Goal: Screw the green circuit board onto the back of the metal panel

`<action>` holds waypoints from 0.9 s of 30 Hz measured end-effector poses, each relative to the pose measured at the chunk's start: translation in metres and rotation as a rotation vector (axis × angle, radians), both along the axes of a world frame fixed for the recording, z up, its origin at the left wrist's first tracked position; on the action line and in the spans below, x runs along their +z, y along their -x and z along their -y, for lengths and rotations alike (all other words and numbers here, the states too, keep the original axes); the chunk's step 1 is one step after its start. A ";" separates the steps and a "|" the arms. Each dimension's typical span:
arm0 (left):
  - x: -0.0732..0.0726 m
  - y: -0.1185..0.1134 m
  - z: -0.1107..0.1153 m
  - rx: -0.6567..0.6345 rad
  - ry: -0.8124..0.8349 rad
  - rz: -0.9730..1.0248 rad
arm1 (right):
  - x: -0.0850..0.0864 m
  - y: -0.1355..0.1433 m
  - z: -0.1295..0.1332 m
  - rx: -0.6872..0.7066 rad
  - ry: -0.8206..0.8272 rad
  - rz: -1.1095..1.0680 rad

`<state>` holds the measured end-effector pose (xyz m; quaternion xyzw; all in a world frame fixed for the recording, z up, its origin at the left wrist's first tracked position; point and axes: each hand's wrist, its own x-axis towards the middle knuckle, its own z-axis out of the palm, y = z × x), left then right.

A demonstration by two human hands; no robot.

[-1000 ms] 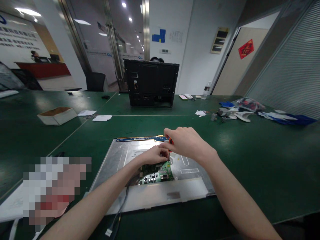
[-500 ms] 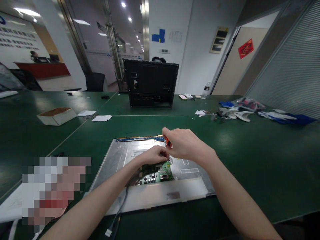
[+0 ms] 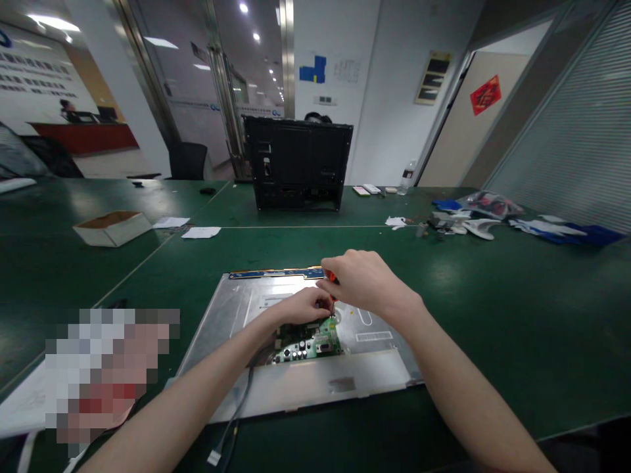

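A silver display panel (image 3: pixel 236 315) lies back side up on the green table. A green circuit board (image 3: pixel 325 336) sits at its middle, and a narrow blue board (image 3: pixel 269 274) runs along its far edge. My right hand (image 3: pixel 362 281) is closed around the orange-and-black handle of a screwdriver (image 3: pixel 334 279), held upright with its shaft pointing down to the board's far corner. Beside that shaft, my left hand (image 3: pixel 308 305) rests over the board with thumb and fingertips pinched; what they grip is hidden. A dark cable (image 3: pixel 241 401) with a white plug hangs over the panel's near edge.
A black monitor housing (image 3: pixel 300 164) stands upright behind the panel, with part of a person's head above it. An open box (image 3: pixel 113 228) and papers (image 3: pixel 201 232) lie at left. Bagged parts (image 3: pixel 493 205) and a water bottle (image 3: pixel 407 177) are at right.
My right hand's fingers have shifted around the screwdriver handle, with the index finger now extended lower across it. My left hand stays in place.
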<state>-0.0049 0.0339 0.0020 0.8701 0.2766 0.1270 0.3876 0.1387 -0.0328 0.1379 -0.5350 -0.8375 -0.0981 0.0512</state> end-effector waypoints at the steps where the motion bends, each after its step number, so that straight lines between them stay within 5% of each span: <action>1: 0.001 0.000 0.000 -0.006 -0.001 0.004 | 0.000 0.000 0.001 0.004 -0.002 0.003; 9: 0.001 -0.001 0.001 0.008 -0.036 0.012 | 0.003 -0.003 0.006 0.077 0.063 -0.020; 18: 0.001 0.000 0.000 -0.024 0.001 -0.008 | -0.001 -0.002 -0.002 0.008 0.014 0.001; 27: -0.001 0.001 0.000 0.009 -0.019 0.015 | 0.004 -0.005 0.005 0.120 0.091 -0.028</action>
